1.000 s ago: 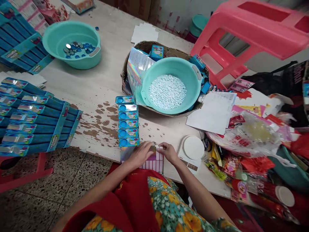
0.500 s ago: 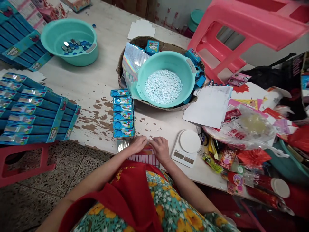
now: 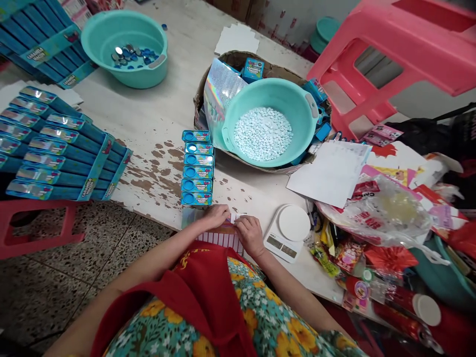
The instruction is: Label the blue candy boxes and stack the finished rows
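At the table's near edge, my left hand (image 3: 216,216) has its fingers closed at the edge of a shiny printed sheet (image 3: 226,228). My right hand (image 3: 250,233) pinches beside it, thumb and finger together; what lies between them is too small to make out. A bit of white (image 3: 235,217) shows between the hands. Below them a striped sheet (image 3: 223,240) lies against the red apron. Just beyond my left hand stands a column of small blue candy boxes (image 3: 197,172), each with a round recess on top; a pale disc sits in one near the far end.
A turquoise basin of pale candies (image 3: 263,134) rests on a carton of blue boxes. Another turquoise basin (image 3: 148,74) holds blue and silvery discs. Stacked blue display boxes (image 3: 55,158) stand left. A white scale (image 3: 284,233) sits right of my hands, beside wrappers (image 3: 375,208).
The view has shifted, so the table things appear moved. Both hands stay close together over the sheet, with slightly more space between them, and white now shows in the gap.
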A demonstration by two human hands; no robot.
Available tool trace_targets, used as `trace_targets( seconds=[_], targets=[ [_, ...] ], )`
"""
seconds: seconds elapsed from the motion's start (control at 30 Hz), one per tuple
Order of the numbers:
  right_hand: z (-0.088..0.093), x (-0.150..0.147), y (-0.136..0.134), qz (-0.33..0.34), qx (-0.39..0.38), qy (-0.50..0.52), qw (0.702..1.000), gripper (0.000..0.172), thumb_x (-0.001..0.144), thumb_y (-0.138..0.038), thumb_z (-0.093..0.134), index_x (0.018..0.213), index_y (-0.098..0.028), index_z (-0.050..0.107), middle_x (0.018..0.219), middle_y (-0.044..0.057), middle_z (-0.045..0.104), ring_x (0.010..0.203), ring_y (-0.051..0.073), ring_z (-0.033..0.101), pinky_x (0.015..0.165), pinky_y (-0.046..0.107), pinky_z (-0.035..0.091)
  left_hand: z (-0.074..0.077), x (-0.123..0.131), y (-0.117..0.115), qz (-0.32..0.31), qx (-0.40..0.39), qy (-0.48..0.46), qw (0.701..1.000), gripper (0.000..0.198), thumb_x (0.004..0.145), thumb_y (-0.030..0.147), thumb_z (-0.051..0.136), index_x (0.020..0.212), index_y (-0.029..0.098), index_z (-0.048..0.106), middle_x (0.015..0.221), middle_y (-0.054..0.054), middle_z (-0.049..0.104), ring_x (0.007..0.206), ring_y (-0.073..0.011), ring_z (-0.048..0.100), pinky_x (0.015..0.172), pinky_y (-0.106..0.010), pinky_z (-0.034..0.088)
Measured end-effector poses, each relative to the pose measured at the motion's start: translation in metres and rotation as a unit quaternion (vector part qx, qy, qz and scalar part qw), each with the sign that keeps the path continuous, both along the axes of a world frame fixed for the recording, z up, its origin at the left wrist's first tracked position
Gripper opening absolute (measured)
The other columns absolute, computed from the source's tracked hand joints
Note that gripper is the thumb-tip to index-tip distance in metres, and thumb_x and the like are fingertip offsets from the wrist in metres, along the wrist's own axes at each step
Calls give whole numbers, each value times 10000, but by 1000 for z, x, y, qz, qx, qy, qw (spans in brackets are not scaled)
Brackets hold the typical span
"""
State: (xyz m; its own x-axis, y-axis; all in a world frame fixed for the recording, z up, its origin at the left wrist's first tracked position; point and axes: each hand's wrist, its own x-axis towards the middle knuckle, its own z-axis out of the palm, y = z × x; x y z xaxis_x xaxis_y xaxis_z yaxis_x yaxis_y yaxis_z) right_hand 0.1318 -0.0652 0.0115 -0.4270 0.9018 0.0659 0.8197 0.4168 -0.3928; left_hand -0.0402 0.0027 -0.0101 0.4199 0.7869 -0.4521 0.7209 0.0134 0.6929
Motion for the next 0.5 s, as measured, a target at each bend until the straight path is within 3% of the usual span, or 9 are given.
trace_targets(
  seconds=[0.07,0.17,0.23,0.3,0.33,0.4,0.5],
  targets=[
    [13,0,4,-9,-32,16,999,147,881,-225,486,838,-217,627,801,48,651,831,199,535,773,345,364,-2,2,1,6,0,3,1000,260,813,266,404,765,159,636,775,-66,662,753,-193,581,683,-285,399],
    [40,2,9,-80,-88,120,986,131,871,-278,511,817,-214,612,764,42,630,779,189,544,720,319,396,6,3,1,24,9,-27,999,295,841,283,378,875,141,635,902,-96,658,880,-212,578,786,-311,409],
    [60,3,14,-136,-135,208,959,120,843,-314,555,798,-214,602,769,29,628,764,179,557,715,305,419,21,2,-2,62,-17,-155,986,374,884,339,314,1052,157,595,1060,-97,627,994,-203,554,851,-304,403],
    [78,3,19,-180,-187,274,926,140,810,-344,595,762,-213,598,748,12,626,734,168,564,714,301,433,41,-1,-7,89,-92,-315,940,421,890,407,320,1191,183,510,1142,-91,595,1022,-192,550,847,-293,416],
    [85,3,22,-195,-215,300,909,152,794,-355,610,747,-211,597,739,6,625,720,163,563,711,300,437,52,-3,-10,91,-134,-366,916,424,871,430,375,1188,180,504,1106,-90,608,980,-189,568,814,-287,430],
    [94,-2,26,-217,-259,345,876,168,766,-363,637,731,-204,596,720,-2,621,700,153,558,701,296,442,74,-9,-16,89,-191,-381,900,356,814,425,499,1040,157,559,885,-60,643,801,-165,596,705,-263,443],
    [98,-23,31,-248,-284,401,835,176,728,-361,674,731,-197,609,719,-2,611,700,147,555,701,299,450,105,-26,-21,127,-183,-312,924,236,796,385,531,793,152,564,606,20,541,577,-114,529,566,-223,399]
  ],
)
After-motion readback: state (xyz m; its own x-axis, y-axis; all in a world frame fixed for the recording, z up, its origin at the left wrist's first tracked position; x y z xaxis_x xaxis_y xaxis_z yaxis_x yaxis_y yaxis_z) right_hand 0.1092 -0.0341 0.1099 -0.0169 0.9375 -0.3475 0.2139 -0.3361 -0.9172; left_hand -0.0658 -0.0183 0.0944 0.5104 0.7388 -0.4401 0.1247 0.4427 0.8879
